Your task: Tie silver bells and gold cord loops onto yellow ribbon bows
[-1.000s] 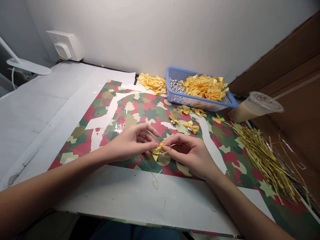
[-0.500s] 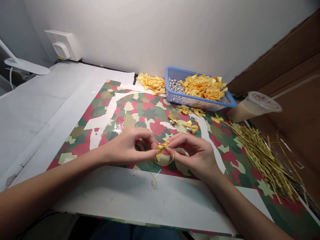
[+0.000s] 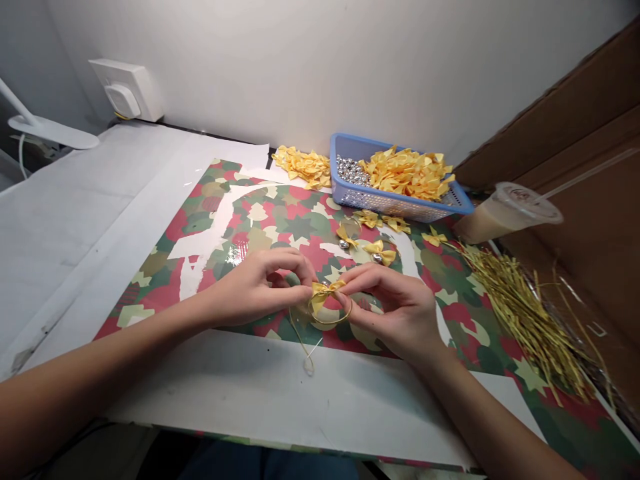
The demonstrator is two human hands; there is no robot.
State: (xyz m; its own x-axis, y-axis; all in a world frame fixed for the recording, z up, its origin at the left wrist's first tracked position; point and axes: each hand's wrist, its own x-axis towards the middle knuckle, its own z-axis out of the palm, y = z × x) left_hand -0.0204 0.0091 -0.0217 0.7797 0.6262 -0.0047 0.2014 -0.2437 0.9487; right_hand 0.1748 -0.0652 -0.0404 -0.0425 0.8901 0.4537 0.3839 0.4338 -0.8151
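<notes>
A small yellow ribbon bow [image 3: 323,291] is pinched between both hands just above the patterned paper [image 3: 280,227]. My left hand [image 3: 260,287] grips its left side with thumb and fingers closed. My right hand [image 3: 395,307] pinches the right side together with a thin gold tie wire [image 3: 334,320], which loops below the bow. A loose tail of the wire [image 3: 305,347] trails down onto the white board.
A blue basket [image 3: 400,200] of yellow bows and silver bells stands at the back. Beside it lies a pile of bows [image 3: 303,165]. Finished bows [image 3: 380,250] lie on the paper. Gold wire strands [image 3: 525,313] and a lidded drink cup [image 3: 505,213] are at right.
The hands have closed together around the bow and shifted slightly upward. The wire loop has swung from beside the bow to hang below it.
</notes>
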